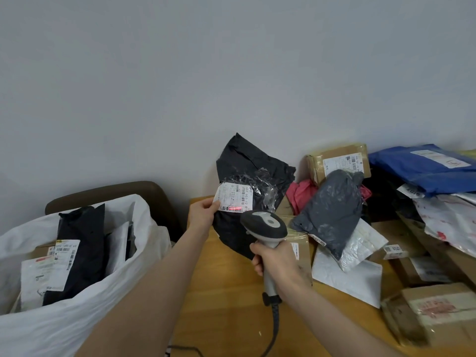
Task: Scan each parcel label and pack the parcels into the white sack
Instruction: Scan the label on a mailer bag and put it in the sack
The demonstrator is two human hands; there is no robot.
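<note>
- You stand at a light wooden table (226, 300) pushed against a plain grey wall (180, 86).
- Left of the table is one white sack (77, 325), its mouth open. A brown chair back (116, 191) shows behind it.
- Your left hand (203, 215) holds one black parcel (255, 171) upright above the table's far edge. Its thumb and fingers pinch the left edge of the white label (231, 198).
- Your right hand (277, 262) is wrapped fully round the handle of the one scanner (265, 225). The scanner's head sits just below the label.
- One red scan line (235, 208) lies across the barcode at the label's lower edge.
- Inside the sack you can see a second black parcel (82, 243) with its own label, plus several white ones beside it. I cannot tell exactly how many.
- The pile on the right holds one grey parcel (332, 212), one blue parcel (422, 168) and one pink parcel (301, 194).
- At least three brown boxes show clearly: one against the wall (337, 161), one beside the scanner (301, 246), one at the near right (438, 313).
</note>
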